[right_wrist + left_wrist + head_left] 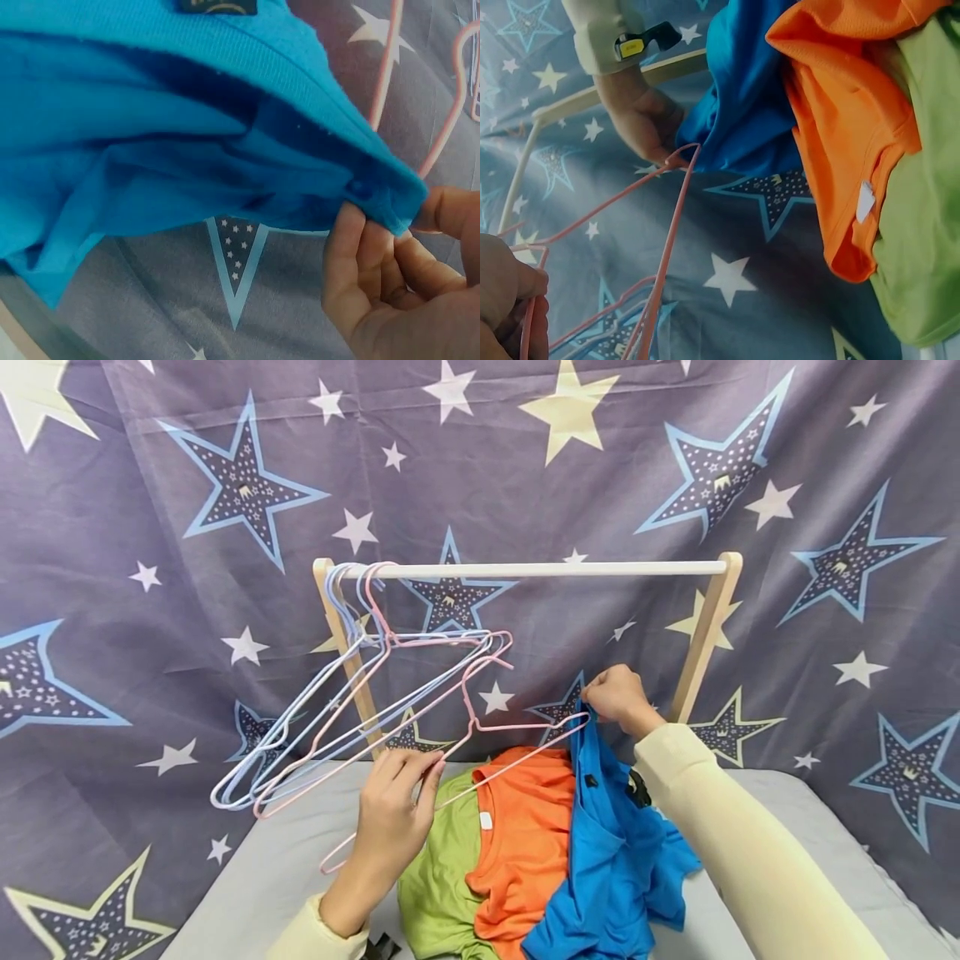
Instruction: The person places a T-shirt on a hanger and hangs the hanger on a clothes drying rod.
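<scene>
My left hand (397, 802) grips a thin pink clothes hanger (517, 727) by one side, with its hook upward and its far end reaching right. That end meets the top of a blue shirt (615, 852). My right hand (618, 693) pinches the shirt's edge and lifts it, while the lower part hangs onto the pile. Thumb and fingertips close on the fabric beside a small button in the right wrist view, where a dark label (217, 6) shows at the neckline. An orange shirt (532, 827) and a green shirt (438, 868) lie to the left of it.
Behind the clothes stands a rack with a white rail (555, 569) and wooden legs (705, 643). Several blue and pink hangers (341, 602) hang at its left end. A grey cloth surface (738, 810) lies beneath, and a star-patterned curtain (495, 485) backs everything.
</scene>
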The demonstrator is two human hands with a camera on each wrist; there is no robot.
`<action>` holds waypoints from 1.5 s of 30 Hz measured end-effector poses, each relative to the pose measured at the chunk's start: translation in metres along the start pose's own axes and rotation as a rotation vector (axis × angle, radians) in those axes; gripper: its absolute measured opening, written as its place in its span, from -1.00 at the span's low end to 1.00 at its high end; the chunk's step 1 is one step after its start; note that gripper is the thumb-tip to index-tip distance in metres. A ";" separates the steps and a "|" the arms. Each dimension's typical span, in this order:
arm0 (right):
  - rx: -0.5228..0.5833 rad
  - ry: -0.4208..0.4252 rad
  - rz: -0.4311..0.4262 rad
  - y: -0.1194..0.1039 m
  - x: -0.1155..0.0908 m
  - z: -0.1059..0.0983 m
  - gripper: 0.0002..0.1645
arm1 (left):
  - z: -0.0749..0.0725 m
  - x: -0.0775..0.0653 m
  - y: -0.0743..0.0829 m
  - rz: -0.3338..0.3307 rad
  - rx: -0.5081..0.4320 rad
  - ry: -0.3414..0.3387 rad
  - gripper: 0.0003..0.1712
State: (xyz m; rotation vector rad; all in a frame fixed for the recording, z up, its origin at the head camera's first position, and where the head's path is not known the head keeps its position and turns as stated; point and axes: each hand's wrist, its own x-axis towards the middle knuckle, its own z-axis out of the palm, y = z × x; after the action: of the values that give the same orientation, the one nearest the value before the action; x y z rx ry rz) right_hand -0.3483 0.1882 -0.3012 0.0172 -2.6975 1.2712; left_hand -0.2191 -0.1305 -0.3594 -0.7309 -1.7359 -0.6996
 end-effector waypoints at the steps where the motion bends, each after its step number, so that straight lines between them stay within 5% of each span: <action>1: 0.000 -0.004 -0.005 0.000 0.000 0.001 -0.69 | 0.001 -0.001 0.001 -0.007 -0.004 -0.002 -0.87; 5: -0.036 0.014 -0.027 0.001 -0.002 0.002 -0.67 | 0.006 -0.005 0.003 -0.046 -0.025 -0.006 -0.84; 12: -0.339 0.116 -0.196 -0.001 -0.004 0.011 -0.55 | 0.016 -0.011 0.010 -0.076 -0.060 -0.001 -0.86; 15: -0.404 0.134 -0.205 -0.007 -0.008 0.016 -0.53 | 0.020 -0.011 0.013 -0.072 -0.058 -0.004 -0.87; 21: -0.407 0.124 -0.096 -0.020 -0.019 0.022 -0.61 | 0.026 -0.014 0.016 -0.078 -0.040 -0.010 -0.87; 25: -0.338 0.088 -0.095 -0.025 -0.020 0.022 -0.55 | 0.029 -0.016 0.015 -0.090 -0.037 -0.014 -0.88; 32: -0.180 -0.137 -0.233 -0.014 -0.017 0.015 -0.68 | 0.027 -0.022 0.007 -0.126 -0.027 -0.005 -0.87; 40: -0.366 -0.241 -0.566 0.010 -0.018 0.006 -0.65 | 0.019 -0.026 -0.003 -0.170 -0.012 0.015 -0.89; 45: -0.437 -0.246 -0.665 0.020 -0.020 0.003 -0.71 | 0.016 -0.027 -0.007 -0.178 -0.012 0.013 -0.89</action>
State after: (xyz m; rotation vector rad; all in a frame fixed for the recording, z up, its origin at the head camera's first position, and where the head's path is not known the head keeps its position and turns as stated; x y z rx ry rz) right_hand -0.3304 0.1969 -0.3212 0.9745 -2.7207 0.5033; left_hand -0.2276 -0.1268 -0.3903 -0.5825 -1.8014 -0.8344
